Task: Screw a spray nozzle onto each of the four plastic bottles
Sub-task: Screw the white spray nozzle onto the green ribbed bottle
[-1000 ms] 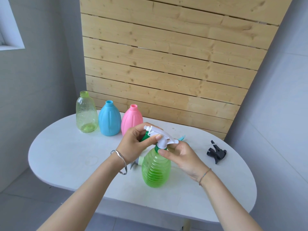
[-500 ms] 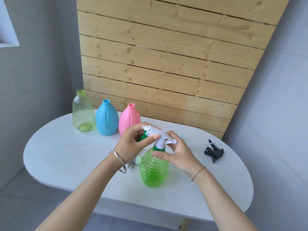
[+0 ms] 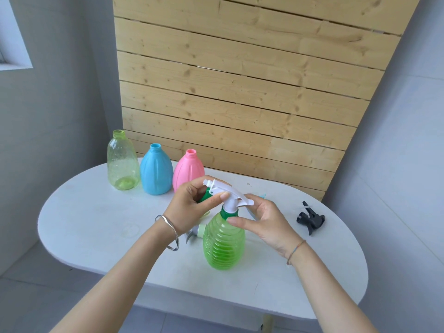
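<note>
A ribbed green bottle [image 3: 224, 243] stands upright on the white table [image 3: 96, 219]. A white spray nozzle [image 3: 227, 195] with a green collar sits on its neck. My left hand [image 3: 192, 207] grips the nozzle head from the left, thumb on its side. My right hand [image 3: 262, 222] touches the bottle's shoulder and collar with thumb and fingertips. Three bottles without nozzles stand at the back left: pale green [image 3: 123, 162], blue [image 3: 156, 170], pink [image 3: 188, 171].
A black spray nozzle [image 3: 311, 218] lies on the table at the right. Another nozzle [image 3: 197, 233] lies behind the green bottle, mostly hidden. A teal piece [image 3: 263, 195] shows behind my right hand. A wooden slat panel [image 3: 240, 92] backs the table.
My right hand has slid from the nozzle's collar down toward the bottle's shoulder. The left hand keeps its grip on the nozzle head. The camera has shifted slightly.
</note>
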